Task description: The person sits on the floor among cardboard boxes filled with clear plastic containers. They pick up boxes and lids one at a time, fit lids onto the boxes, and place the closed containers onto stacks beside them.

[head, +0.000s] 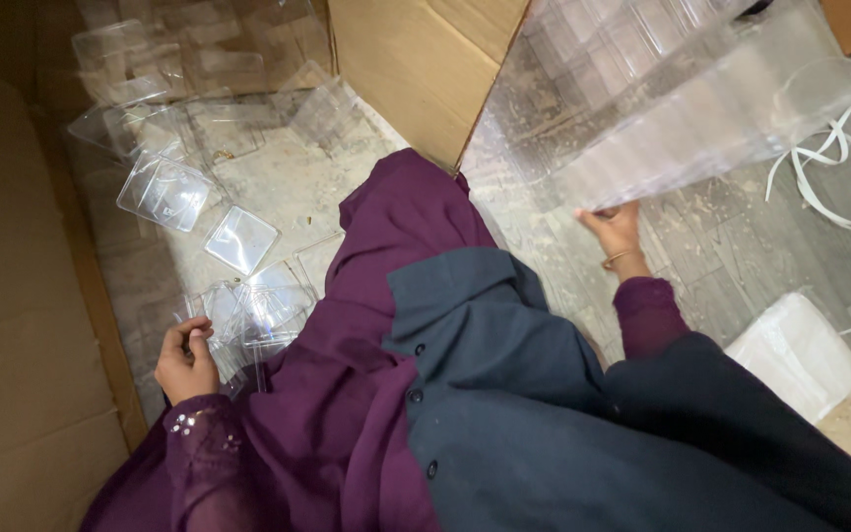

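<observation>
Your purple-and-grey garment point(465, 394) drapes nearest | left hand point(187, 363) curled around small clear plastic lid point(211, 313) on floor point(288, 187) | right hand point(615, 229) grips long clear plastic tray stack point(662, 99), steadying its underside.

Loose plastic lids point(164, 187) lie scattered on the floor point(288, 187) at the left, between a cardboard sheet point(12, 325) further left and a cardboard box point(425, 69) behind. The left hand point(186, 362) sits just beside the nearest lids. At the right, the right hand point(615, 229) touches the underside of a long stack of plastic containers point(662, 99), with a strap point(839, 187) and a bag point(795, 355) further right.
</observation>
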Demonstrator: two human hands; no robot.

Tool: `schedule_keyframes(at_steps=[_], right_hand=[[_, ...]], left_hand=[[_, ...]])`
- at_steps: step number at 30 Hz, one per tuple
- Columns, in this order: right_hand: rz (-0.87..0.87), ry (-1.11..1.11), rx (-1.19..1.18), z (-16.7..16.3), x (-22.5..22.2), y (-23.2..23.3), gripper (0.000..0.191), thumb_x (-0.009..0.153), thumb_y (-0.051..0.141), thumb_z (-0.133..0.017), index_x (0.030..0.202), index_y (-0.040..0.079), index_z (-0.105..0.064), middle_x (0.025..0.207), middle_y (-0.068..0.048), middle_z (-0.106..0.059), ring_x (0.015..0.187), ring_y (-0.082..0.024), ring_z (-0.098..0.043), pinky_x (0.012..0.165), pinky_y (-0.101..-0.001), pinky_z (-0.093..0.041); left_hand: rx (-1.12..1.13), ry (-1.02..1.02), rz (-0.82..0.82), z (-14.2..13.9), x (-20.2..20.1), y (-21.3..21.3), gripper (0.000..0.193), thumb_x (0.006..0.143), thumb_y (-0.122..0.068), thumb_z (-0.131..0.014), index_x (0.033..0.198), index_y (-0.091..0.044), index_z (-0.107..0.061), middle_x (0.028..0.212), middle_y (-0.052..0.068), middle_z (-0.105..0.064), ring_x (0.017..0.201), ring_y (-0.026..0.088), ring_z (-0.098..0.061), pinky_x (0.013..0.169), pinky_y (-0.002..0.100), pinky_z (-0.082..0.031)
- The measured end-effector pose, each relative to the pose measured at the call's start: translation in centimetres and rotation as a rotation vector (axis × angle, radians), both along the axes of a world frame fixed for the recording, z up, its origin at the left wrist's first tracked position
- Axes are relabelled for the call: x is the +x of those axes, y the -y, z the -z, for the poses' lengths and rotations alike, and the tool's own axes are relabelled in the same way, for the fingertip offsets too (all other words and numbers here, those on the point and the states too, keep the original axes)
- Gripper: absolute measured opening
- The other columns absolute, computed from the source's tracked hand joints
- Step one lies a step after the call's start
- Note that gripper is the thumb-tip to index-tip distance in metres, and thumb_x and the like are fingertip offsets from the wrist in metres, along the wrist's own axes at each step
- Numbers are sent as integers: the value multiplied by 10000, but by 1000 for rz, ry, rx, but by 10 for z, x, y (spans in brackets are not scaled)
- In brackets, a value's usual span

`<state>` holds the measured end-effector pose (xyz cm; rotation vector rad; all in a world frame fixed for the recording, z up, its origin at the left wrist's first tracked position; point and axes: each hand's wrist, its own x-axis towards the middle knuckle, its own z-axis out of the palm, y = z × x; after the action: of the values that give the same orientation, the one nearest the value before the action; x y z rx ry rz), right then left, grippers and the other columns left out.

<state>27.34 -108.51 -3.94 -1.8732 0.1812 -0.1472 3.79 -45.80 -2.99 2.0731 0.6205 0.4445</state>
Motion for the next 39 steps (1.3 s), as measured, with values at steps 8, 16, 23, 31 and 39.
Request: schedule_keyframes(at_steps=[8, 16, 23, 31, 39], right_hand=[[118, 73, 76, -8, 54, 30, 895, 755, -14, -897, 1480, 67, -377, 1352, -118, -563, 1205, -245, -611, 974, -365, -578], [99, 110, 9, -3, 93, 35, 830, 829, -31, -901, 1495, 35, -410, 1379, -126, -601, 1243, -251, -620, 1044, -362, -531], [67, 97, 123, 5, 100, 42, 889, 796, -91, -875, 1503, 81, -362, 1440, -101, -564, 1309, -237, -584, 1068, -351, -517], [87, 72, 84, 9, 114, 38, 875, 821, -63, -871, 1513, 65, -351, 1445, -120, -549, 1327, -261, -584, 1105, -381, -527], [53, 73, 115, 5, 158, 15, 865, 831, -50, -856, 1512, 44, -330, 1431, -153, -543, 1310, -273, -591, 1070, -393, -558]], left_hand=[[-81, -22, -18, -6, 7, 6, 210, 1051, 13, -502, 1164, 35, -678, 1098, 123, -736, 1039, 186, -722, 871, 288, -540], [-52, -75, -31, -7, 9, 8, 209, 1058, 11, -514, 1156, 24, -698, 1102, 118, -740, 1052, 180, -719, 863, 287, -531], [-65, -121, -53, -9, 18, 9, 198, 1062, -1, -532, 1140, 6, -714, 1098, 105, -741, 1000, 160, -698, 812, 261, -515], [-53, -96, -50, -5, 23, 4, 185, 1050, -11, -561, 1139, -16, -722, 1058, 78, -742, 951, 92, -680, 804, 235, -512], [-77, -204, -133, -7, 24, 4, 204, 1047, -11, -571, 1162, -29, -738, 1017, 81, -757, 796, 150, -606, 737, 280, -481]])
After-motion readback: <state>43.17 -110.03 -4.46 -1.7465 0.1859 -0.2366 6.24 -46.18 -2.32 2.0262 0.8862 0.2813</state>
